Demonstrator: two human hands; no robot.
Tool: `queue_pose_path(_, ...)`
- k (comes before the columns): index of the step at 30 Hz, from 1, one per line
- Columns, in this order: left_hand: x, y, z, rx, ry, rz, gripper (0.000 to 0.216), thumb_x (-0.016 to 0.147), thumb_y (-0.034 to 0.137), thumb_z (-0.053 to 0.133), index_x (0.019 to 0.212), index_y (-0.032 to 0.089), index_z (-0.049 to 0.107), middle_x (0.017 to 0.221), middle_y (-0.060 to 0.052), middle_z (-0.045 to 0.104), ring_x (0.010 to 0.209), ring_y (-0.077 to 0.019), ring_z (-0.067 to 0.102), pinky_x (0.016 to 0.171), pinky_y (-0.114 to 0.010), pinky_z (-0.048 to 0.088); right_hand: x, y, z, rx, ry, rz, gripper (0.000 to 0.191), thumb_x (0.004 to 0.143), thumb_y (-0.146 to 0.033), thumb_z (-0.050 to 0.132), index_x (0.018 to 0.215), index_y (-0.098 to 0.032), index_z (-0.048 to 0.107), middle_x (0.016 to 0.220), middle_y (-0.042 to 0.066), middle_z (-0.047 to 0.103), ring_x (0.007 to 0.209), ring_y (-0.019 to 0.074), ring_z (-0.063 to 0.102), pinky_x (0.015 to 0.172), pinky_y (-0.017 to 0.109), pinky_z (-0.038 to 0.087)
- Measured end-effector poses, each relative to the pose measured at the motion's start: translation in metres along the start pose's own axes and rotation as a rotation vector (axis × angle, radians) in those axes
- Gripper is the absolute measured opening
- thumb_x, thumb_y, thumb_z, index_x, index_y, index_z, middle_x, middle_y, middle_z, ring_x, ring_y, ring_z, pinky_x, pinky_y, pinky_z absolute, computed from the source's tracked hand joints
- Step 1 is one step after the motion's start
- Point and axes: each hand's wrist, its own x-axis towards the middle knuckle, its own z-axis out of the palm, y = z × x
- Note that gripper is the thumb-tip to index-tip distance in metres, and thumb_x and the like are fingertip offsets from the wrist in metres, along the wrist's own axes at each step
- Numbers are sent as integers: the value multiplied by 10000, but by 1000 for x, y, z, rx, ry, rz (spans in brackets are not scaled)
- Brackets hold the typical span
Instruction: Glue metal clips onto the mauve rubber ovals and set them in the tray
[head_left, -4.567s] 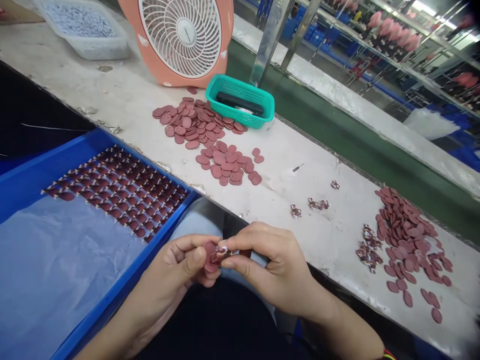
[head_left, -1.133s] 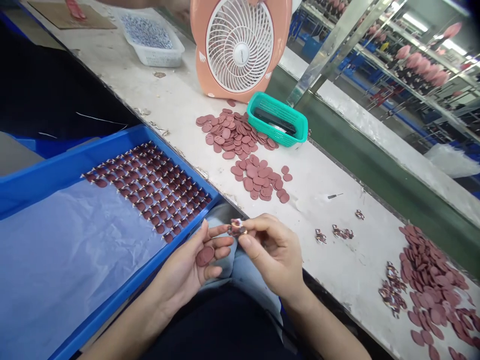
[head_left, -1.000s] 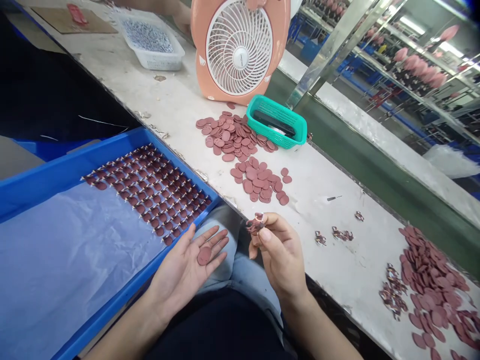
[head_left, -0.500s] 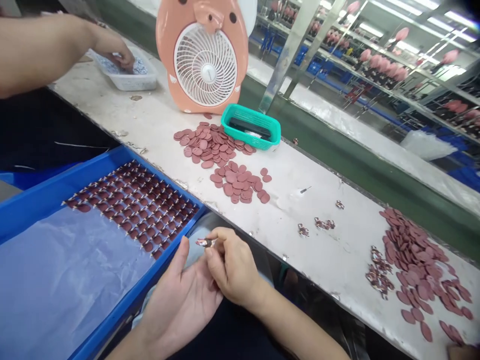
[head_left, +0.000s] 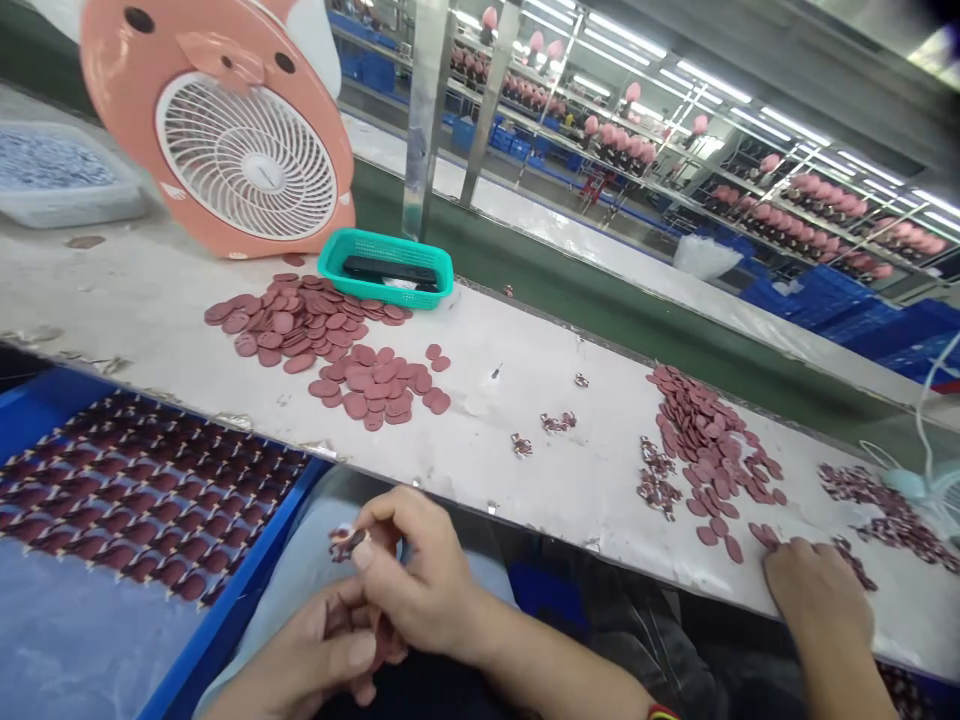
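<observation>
My right hand (head_left: pixel 412 580) is closed in a pinch on a small dark-red and white clip piece (head_left: pixel 345 542), held above my lap by the blue tray's (head_left: pixel 240 600) near corner. Just below it, my left hand (head_left: pixel 322 655) is curled, its thumb pressing a red oval disc (head_left: pixel 384 642) that is mostly hidden under the right hand. Rows of finished dark-red pieces (head_left: pixel 142 490) lie in the tray on blue film.
Red oval discs lie in piles on the white bench (head_left: pixel 315 322) (head_left: pixel 379 378) (head_left: pixel 709 450), with small clip pieces (head_left: pixel 556 422) (head_left: pixel 656 482) between them. A teal basket (head_left: pixel 386 265), a pink fan (head_left: pixel 225 150) and a white bin (head_left: pixel 60 180) stand behind. Another person's hand (head_left: pixel 817 595) rests on the bench at right.
The view has swung right. My left hand has closed from flat to curled over the disc. My right hand still pinches the clip piece. Another person's hand has appeared at right.
</observation>
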Motion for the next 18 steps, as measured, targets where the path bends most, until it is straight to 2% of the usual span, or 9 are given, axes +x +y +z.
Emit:
queue_pose_path(2, 2, 1, 3, -36, 17, -27, 380, 558, 423, 950, 793, 172, 789, 684, -46, 696, 689, -163, 620, 481, -167, 471, 1, 4, -11, 242, 101, 121, 196, 790, -372, 696, 878, -208, 634, 846, 27, 655, 635, 121, 571, 542, 230, 517)
queue_pose_path(5, 0, 2, 7, -114, 93, -18, 376, 571, 421, 944, 821, 189, 787, 684, -19, 689, 695, -158, 652, 434, -143, 457, -3, 6, -30, 412, 136, 234, 265, 816, -458, 700, 887, -214, 626, 762, 1, 654, 515, 88, 514, 416, 182, 479)
queue_pose_path(9, -6, 6, 13, -207, 102, 31, 375, 625, 379, 925, 939, 214, 802, 731, -33, 717, 741, -184, 702, 424, -142, 486, -16, -7, -46, 508, 118, 329, 247, 804, -388, 776, 965, -208, 722, 776, 6, 690, 566, 81, 577, 504, 177, 557)
queue_pose_path(13, -10, 10, 21, -223, 82, 77, 368, 693, 392, 885, 1008, 220, 803, 796, -68, 749, 787, -207, 723, 422, -143, 504, -25, -28, -50, 519, -27, 312, 120, 834, -241, 772, 954, -250, 773, 844, 10, 737, 684, 90, 664, 633, 183, 593)
queue_pose_path(15, -11, 9, 25, -206, 89, 79, 368, 678, 403, 893, 977, 206, 808, 812, -81, 758, 794, -215, 729, 423, -142, 508, -27, -33, -51, 490, -74, 260, 152, 840, -192, 759, 969, -271, 779, 869, 4, 730, 735, 90, 679, 695, 189, 592)
queue_pose_path(18, -13, 3, 30, -186, 131, 30, 381, 648, 394, 914, 960, 204, 807, 820, -81, 764, 811, -220, 736, 440, -146, 519, -31, -34, -55, 393, -66, 176, 199, 829, -161, 757, 992, -272, 784, 920, 7, 692, 786, 92, 673, 714, 185, 579)
